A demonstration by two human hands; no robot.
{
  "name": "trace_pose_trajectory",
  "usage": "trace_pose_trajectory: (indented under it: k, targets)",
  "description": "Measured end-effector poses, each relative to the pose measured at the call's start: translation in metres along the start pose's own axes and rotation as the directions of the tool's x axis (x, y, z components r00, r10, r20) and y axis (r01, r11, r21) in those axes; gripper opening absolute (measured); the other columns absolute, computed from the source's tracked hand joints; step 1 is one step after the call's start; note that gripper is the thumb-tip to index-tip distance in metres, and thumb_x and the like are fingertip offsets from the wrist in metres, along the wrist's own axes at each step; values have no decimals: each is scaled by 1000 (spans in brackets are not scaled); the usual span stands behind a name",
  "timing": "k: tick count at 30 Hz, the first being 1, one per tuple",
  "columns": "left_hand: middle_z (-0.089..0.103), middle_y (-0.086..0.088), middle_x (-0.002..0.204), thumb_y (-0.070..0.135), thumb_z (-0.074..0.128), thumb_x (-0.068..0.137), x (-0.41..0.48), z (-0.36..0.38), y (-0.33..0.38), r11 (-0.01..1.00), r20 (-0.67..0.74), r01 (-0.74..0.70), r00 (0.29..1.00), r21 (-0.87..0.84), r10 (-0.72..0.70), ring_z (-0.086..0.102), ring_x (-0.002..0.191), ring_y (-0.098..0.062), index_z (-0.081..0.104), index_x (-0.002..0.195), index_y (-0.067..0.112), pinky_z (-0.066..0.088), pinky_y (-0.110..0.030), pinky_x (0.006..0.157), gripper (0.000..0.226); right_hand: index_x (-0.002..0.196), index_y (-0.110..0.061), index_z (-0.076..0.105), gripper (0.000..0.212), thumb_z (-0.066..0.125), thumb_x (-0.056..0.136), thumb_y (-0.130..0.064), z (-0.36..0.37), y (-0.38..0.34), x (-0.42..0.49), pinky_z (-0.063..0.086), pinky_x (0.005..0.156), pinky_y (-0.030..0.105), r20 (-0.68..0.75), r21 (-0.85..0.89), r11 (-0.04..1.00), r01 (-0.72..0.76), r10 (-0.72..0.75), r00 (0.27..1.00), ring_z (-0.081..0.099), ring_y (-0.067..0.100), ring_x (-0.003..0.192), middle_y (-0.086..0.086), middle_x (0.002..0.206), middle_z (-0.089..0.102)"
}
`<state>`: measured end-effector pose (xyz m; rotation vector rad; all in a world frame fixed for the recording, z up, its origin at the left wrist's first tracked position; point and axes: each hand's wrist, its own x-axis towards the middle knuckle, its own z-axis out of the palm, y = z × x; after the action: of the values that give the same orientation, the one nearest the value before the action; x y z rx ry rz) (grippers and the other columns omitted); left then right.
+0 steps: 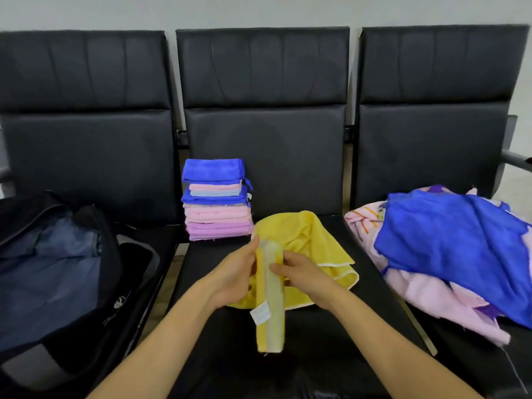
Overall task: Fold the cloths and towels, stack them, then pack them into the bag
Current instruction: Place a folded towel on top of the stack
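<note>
A yellow cloth (311, 240) lies bunched on the middle seat, one edge pulled up toward me as a narrow band with a white label. My left hand (234, 276) grips that band from the left and my right hand (300, 273) pinches it from the right. A neat stack of folded cloths (216, 200), blue, pink and purple, stands at the back left of the same seat. An open black bag (66, 269) with a blue lining sits on the left seat. Unfolded blue and pink cloths (449, 254) are heaped on the right seat.
Three black padded chairs stand in a row against a pale wall; the middle seat (288, 364) is bare near me. A metal armrest (515, 159) juts out at the far right.
</note>
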<state>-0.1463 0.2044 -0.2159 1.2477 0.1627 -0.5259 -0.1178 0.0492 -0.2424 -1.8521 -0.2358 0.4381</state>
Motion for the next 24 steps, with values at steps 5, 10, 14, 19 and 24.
trace_pose_trajectory:
  k: [5, 10, 14, 19, 24]
  targets:
    - [58, -1, 117, 30, 70, 84, -1, -32, 0, 737, -322, 6, 902, 676, 288, 55, 107, -14, 58, 109, 17, 47, -31, 93, 31, 111, -15, 56, 20, 47, 94, -17, -19, -9, 1, 41, 104, 47, -149, 39, 999, 30, -24, 989, 55, 26, 108, 9, 114, 59]
    - [13, 5, 151, 42, 78, 71, 6, -36, -22, 422, -90, -144, 869, 895, 486, 7, 141, -19, 32, 142, 34, 20, -42, 115, 85, 113, -12, 61, 19, 50, 97, -15, -25, -24, -14, 46, 99, 38, 83, 97, 987, 125, -133, 988, 59, 22, 103, 9, 109, 63]
    - [32, 12, 151, 24, 65, 87, 10, -46, -22, 437, 105, -342, 870, 832, 482, 11, 145, -6, 61, 95, 25, 13, -42, 119, 9, 118, -14, 62, 37, 62, 87, -34, -32, -27, -26, 48, 99, 38, 217, 30, 990, 139, -142, 966, 61, 25, 110, 10, 118, 64]
    - [44, 8, 68, 23, 55, 82, 0, -33, -10, 633, -1, -486, 793, 602, 610, 39, 64, -5, 44, 71, 20, 32, -25, 63, 16, 133, -32, 47, 63, 77, 77, -36, -55, -10, -17, 45, 99, 29, 218, -560, 820, 119, 8, 976, 52, 11, 117, -11, 130, 54]
    - [59, 7, 84, 45, 67, 82, 4, -24, -11, 609, -6, -312, 888, 729, 461, 55, 78, -11, 51, 94, 28, 40, -25, 69, 26, 110, -24, 62, 27, 60, 89, -41, -54, 3, -2, 46, 86, 34, 52, -821, 560, 114, -125, 991, 53, 19, 100, -1, 108, 49]
